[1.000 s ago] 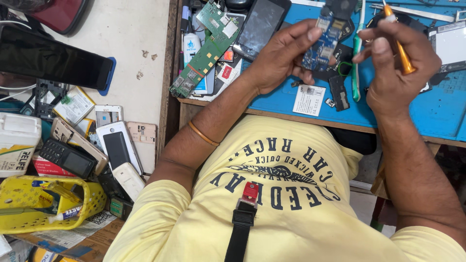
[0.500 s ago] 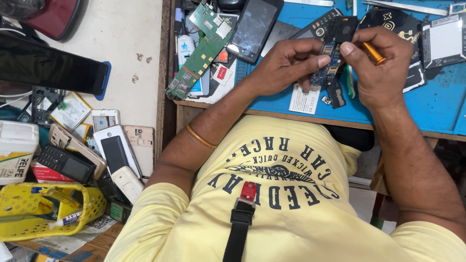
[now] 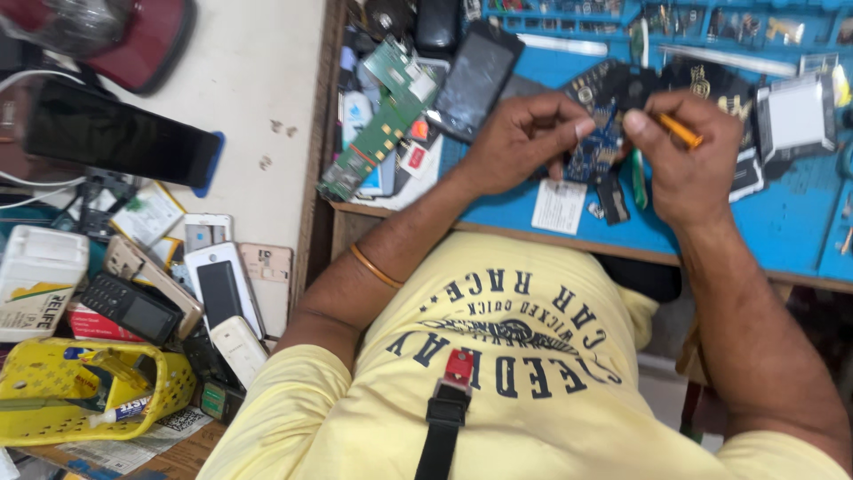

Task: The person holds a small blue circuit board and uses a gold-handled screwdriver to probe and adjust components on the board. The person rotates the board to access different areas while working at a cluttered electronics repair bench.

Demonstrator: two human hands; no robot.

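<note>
While both hands are meeting over the blue bench (image 3: 782,222):
Left hand (image 3: 520,142): fingers pinching the blue circuit board (image 3: 597,142), holding it just above the bench.
Right hand (image 3: 689,160): fingers gripping an orange tool (image 3: 680,131), tip touching the board's right end.
Board axis: running away from the body.

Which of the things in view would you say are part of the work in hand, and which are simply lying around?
In hand:
- blue circuit board, held by the left hand
- orange-handled tool, gripped by the right hand

Lying about:
- green circuit board
- black phone with dark screen
- white card on the blue bench
- yellow basket
- pile of phones
</note>
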